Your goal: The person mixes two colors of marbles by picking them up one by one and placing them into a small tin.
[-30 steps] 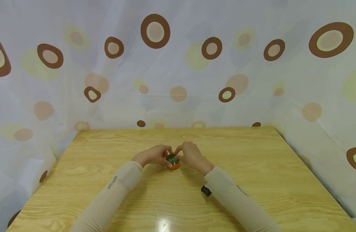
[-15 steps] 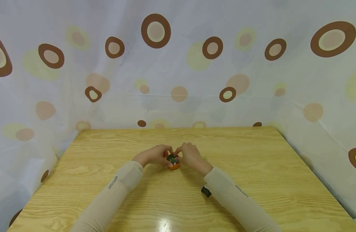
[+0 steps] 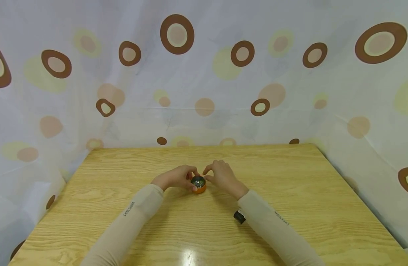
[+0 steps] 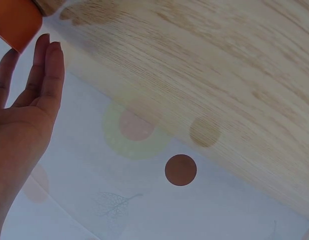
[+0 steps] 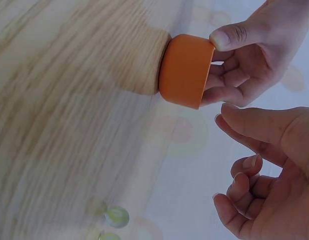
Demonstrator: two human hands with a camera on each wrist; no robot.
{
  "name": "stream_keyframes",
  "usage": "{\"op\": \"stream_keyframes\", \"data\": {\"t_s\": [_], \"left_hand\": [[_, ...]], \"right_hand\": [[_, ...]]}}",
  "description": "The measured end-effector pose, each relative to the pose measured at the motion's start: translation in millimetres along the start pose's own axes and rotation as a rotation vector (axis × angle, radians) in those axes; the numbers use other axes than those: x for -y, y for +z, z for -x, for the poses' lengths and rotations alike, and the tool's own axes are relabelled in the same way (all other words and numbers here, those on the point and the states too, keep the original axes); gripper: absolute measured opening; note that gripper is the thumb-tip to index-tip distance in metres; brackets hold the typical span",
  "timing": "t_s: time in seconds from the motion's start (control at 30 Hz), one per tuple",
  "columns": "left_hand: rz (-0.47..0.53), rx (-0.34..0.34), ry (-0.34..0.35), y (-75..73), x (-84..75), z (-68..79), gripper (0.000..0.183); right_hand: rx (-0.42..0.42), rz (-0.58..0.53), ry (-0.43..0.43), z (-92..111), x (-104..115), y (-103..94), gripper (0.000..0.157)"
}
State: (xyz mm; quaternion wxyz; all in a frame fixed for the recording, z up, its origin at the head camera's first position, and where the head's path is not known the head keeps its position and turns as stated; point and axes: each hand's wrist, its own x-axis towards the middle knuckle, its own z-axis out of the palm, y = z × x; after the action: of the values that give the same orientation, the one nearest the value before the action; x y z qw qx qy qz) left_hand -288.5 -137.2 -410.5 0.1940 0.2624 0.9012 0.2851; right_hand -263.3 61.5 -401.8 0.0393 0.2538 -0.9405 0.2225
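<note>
A small orange cup point(image 5: 187, 70) stands upright on the wooden table, its dark, shiny inside showing in the head view. My left hand point(image 3: 177, 178) grips it at the far left side: the thumb lies at the rim and the fingers are around the opposite side, as the right wrist view shows. The left wrist view has only a corner of the cup point(image 4: 17, 22) at its top left, beside the fingertips. Just right of the cup is my right hand point(image 3: 222, 178), holding nothing, with thumb and index tips close to each other and the other fingers loosely curled.
Two green-and-clear marbles point(image 5: 117, 216) show at the bottom of the right wrist view; the second is cut by the edge. A black device point(image 3: 239, 217) sits at my right sleeve. Behind the wooden table point(image 3: 124, 221) hangs a circle-patterned sheet point(image 3: 204, 74).
My right hand has drawn back to the right from the cup's opening, where its fingertips were, so more of the inside shows. The left hand keeps its grip on the cup.
</note>
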Motion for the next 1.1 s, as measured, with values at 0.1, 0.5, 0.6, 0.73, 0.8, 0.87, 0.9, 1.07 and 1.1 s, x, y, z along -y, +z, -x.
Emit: {"op": "stream_keyframes", "data": {"t_s": [0.1,0.5,0.6,0.73,0.8,0.87,0.9,1.07,1.1], "left_hand": [[0.003,0.000,0.004,0.0,-0.2,0.5,0.037],[-0.006,-0.006,0.008,0.7,1.3,-0.5,0.039],[-0.005,-0.010,0.008,0.8,0.9,-0.1,0.039],[-0.008,-0.012,0.017,0.4,0.0,0.6,0.039],[-0.006,-0.012,0.018,0.0,0.1,0.9,0.039],[-0.001,-0.012,0.020,-0.2,0.9,0.9,0.039],[0.001,-0.012,0.019,0.0,0.9,0.9,0.039],[-0.002,-0.011,0.013,1.1,0.2,0.9,0.040],[-0.003,-0.010,0.011,1.2,-0.7,1.0,0.040]], "right_hand": [[-0.005,0.012,-0.005,0,-4,-3.9,0.012],[-0.002,0.050,0.022,6,-24,-19.7,0.015],[-0.005,0.043,0.036,8,-30,-22.5,0.015],[-0.012,0.050,0.047,12,-37,-26.2,0.014],[-0.016,0.060,0.049,13,-41,-26.7,0.014],[-0.021,0.073,0.055,15,-45,-26.5,0.013],[-0.022,0.079,0.055,15,-47,-26.4,0.012],[-0.015,0.082,0.078,21,-56,-27.3,0.011],[-0.015,0.081,0.078,22,-58,-27.8,0.010]]}}
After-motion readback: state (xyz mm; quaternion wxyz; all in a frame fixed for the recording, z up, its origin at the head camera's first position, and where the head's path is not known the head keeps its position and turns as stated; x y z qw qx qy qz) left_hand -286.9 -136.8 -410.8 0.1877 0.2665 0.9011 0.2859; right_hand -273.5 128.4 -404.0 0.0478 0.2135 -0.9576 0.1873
